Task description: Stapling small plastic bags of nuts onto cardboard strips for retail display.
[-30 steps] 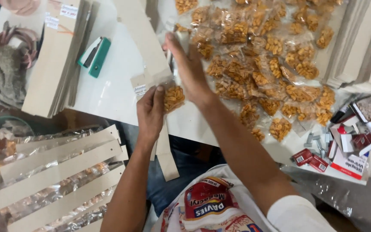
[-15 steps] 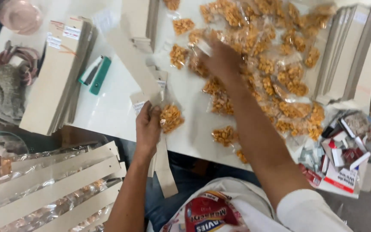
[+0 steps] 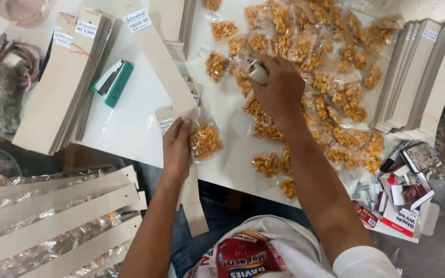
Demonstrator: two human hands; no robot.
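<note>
Left hand [image 3: 176,149] flat on long cardboard strip [image 3: 178,118], fingers extended and pressing a small clear snack packet [image 3: 205,141] against the strip near bench [image 3: 130,123] front edge; not curled round anything. Right hand [image 3: 279,87] further out over pile of snack packets [image 3: 325,77], fingers closed around small silver stapler [image 3: 257,71]. Strip running diagonally from bench centre down past the edge over the lap. Green stapler [image 3: 113,82] lying just left of strip, beside stack of blank cardboard strips [image 3: 57,87]. More strip stacks [image 3: 418,72] at right. Staple boxes [image 3: 403,195] at bench right corner. Finished strips with packets attached [image 3: 52,216] lower left.
</note>
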